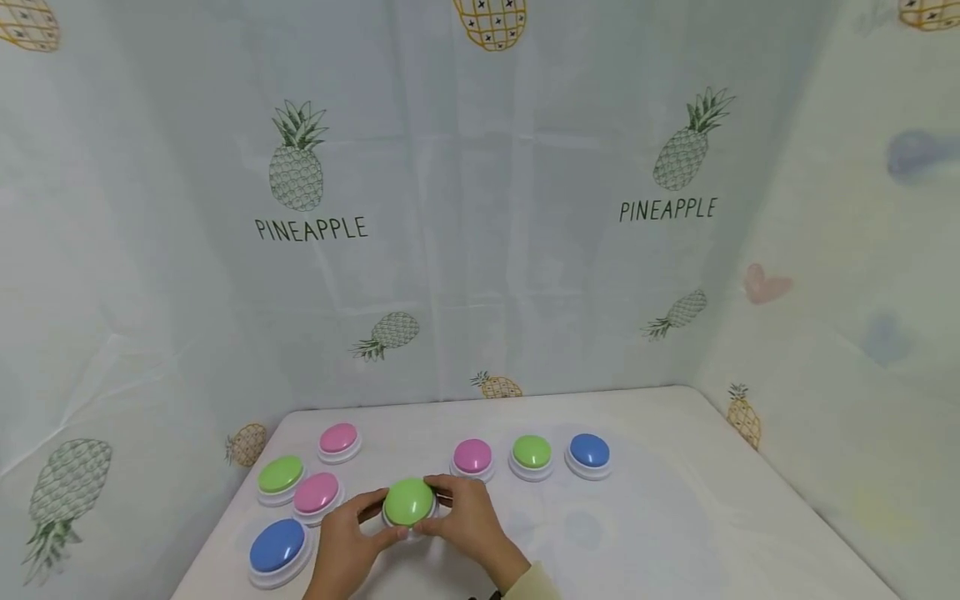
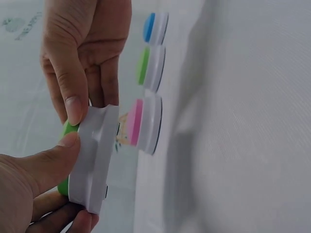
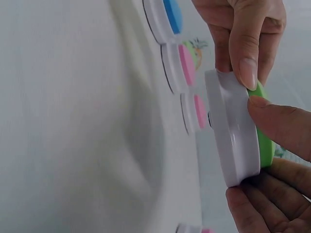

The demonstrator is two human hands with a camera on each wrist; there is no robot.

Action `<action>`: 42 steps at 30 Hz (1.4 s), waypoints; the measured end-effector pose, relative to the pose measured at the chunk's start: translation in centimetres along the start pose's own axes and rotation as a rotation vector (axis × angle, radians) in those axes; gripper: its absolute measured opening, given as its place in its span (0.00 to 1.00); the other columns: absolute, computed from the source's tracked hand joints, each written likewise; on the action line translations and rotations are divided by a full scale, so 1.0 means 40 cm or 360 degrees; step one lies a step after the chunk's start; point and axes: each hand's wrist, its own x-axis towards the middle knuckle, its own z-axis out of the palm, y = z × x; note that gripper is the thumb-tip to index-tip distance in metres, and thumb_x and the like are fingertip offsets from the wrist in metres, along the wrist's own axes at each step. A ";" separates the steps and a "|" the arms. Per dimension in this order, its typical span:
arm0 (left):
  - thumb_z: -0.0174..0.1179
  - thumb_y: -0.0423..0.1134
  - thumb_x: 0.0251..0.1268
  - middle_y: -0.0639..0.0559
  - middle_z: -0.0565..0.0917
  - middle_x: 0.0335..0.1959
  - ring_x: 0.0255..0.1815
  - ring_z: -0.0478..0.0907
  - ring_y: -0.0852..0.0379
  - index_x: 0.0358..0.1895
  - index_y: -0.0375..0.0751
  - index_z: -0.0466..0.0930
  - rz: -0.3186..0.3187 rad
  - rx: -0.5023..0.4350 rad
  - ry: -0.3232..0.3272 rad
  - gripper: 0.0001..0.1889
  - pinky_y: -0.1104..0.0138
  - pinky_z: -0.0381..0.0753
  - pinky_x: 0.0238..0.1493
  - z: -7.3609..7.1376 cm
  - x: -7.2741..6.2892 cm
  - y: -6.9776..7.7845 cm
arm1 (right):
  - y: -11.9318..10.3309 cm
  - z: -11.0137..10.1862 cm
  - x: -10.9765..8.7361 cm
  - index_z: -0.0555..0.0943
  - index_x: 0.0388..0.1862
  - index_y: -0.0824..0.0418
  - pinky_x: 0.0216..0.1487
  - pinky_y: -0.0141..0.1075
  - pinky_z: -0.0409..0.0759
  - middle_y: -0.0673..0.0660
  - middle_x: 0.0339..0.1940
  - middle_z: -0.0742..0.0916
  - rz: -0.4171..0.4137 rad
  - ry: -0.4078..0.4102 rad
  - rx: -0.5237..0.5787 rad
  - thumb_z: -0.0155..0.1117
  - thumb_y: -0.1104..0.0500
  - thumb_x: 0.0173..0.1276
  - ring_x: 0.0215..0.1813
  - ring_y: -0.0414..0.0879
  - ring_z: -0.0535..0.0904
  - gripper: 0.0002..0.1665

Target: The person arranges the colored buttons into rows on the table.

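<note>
A green push button with a white round base is held between both hands above the white table. My left hand grips its left side, thumb in front and fingers behind. From the right, my right hand holds the opposite side in the same way. In the left wrist view the button's white base hangs apart from the tabletop. The right wrist view shows both thumbs near the green dome, at the edge of the base.
Behind the hands stand a pink button, a green button and a blue button in a row. At left are two pink buttons, another green one and a large blue one. Pineapple-print cloth surrounds the table.
</note>
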 end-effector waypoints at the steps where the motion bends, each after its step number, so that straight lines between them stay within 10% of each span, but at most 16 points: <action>1: 0.86 0.40 0.43 0.39 0.88 0.55 0.57 0.86 0.42 0.59 0.30 0.84 0.0021 -0.0012 0.0001 0.36 0.46 0.83 0.62 0.012 0.006 0.006 | 0.004 -0.012 -0.001 0.85 0.59 0.70 0.55 0.30 0.86 0.62 0.56 0.90 0.0005 0.0020 -0.0022 0.88 0.64 0.49 0.58 0.52 0.87 0.36; 29: 0.83 0.31 0.48 0.39 0.88 0.52 0.52 0.87 0.45 0.57 0.26 0.84 0.0491 -0.0352 -0.0182 0.30 0.54 0.87 0.57 0.298 0.135 0.163 | 0.092 -0.291 -0.060 0.81 0.61 0.75 0.57 0.46 0.87 0.71 0.60 0.86 0.0047 0.0442 -0.0286 0.87 0.64 0.51 0.61 0.67 0.84 0.38; 42: 0.81 0.31 0.53 0.40 0.87 0.58 0.57 0.86 0.44 0.60 0.30 0.84 0.0479 -0.0390 -0.0292 0.29 0.53 0.86 0.60 0.420 0.160 0.247 | 0.124 -0.398 -0.103 0.82 0.61 0.74 0.56 0.47 0.88 0.69 0.57 0.87 0.0170 0.0655 -0.0392 0.88 0.62 0.52 0.59 0.65 0.86 0.38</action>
